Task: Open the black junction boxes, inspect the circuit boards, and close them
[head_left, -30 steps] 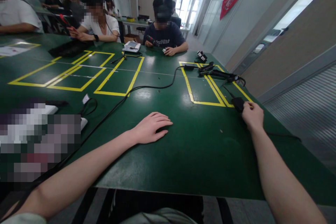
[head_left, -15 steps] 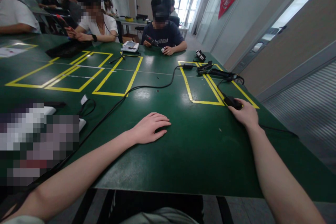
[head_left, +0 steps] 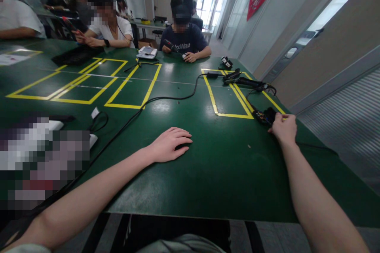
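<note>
My left hand [head_left: 171, 145] lies palm down on the green table [head_left: 213, 182], fingers stretched out and holding nothing. At the right, my right hand [head_left: 285, 128] is closed on the near side of a small black box [head_left: 270, 114], which is tilted up so that colored wires show at its left. A black cable links the box toward a long black device [head_left: 247, 82] lying just beyond it. The fingertips of my right hand are partly hidden behind the box.
A long black cable [head_left: 166, 98] crosses the table between yellow tape outlines [head_left: 234, 116]. Two blurred-out things lie at the left. Across the table, a person in a dark shirt [head_left: 187, 39] handles a small white-and-black object. A white device [head_left: 147, 52] and a black tray [head_left: 74, 54] stand near the far edge.
My right hand has shifted slightly right and turned the black box up, so its wires now show. My left hand has stayed in place.
</note>
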The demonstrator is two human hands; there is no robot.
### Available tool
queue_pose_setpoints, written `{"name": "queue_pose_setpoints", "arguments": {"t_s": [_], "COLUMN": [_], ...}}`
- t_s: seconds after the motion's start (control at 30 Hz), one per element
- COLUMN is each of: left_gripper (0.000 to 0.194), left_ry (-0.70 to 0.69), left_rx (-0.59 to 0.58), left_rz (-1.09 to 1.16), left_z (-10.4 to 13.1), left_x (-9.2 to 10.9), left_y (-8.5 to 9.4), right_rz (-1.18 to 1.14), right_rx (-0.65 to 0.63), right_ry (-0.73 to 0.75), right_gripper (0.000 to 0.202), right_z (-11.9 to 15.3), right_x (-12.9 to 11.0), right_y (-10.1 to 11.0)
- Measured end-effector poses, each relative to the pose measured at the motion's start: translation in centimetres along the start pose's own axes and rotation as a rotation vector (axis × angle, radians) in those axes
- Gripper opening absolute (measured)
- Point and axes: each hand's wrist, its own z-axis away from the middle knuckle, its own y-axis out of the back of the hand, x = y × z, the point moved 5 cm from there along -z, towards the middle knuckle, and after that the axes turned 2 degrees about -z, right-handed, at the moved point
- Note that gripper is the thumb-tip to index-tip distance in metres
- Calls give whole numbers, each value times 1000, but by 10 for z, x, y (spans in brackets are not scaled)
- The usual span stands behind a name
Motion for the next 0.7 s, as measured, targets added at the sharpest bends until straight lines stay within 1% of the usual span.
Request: {"name": "queue_pose_setpoints", "arguments": {"t_s": [0.1, 0.23, 0.4, 0.47, 0.57, 0.7], "left_gripper": [25, 24, 24, 24, 24, 24], "left_ry": [-2, -9, -25, -19, -13, -11], "left_rx": [-1, 4, 6, 5, 1, 2], "left_rz": [-3, 4, 16, 20, 26, 21], "left_z": [0, 0, -1, -1, -1, -1], "left_x": [0, 1, 3, 4, 4, 4], "left_y": [0, 1, 4, 4, 4, 4], "right_rz": [-1, -21, -50, -47, -21, 8], "right_rx": [-19, -41, -13, 2, 16, -10], "right_ry": [-112, -143, -80, -37, 40, 99], "right_gripper": [39, 37, 49, 50, 46, 29], "right_z": [3, 8, 16, 18, 19, 20], "right_x": [-1, -4, -12, -17, -25, -30], "right_y": [2, 4, 7, 10, 13, 11]}}
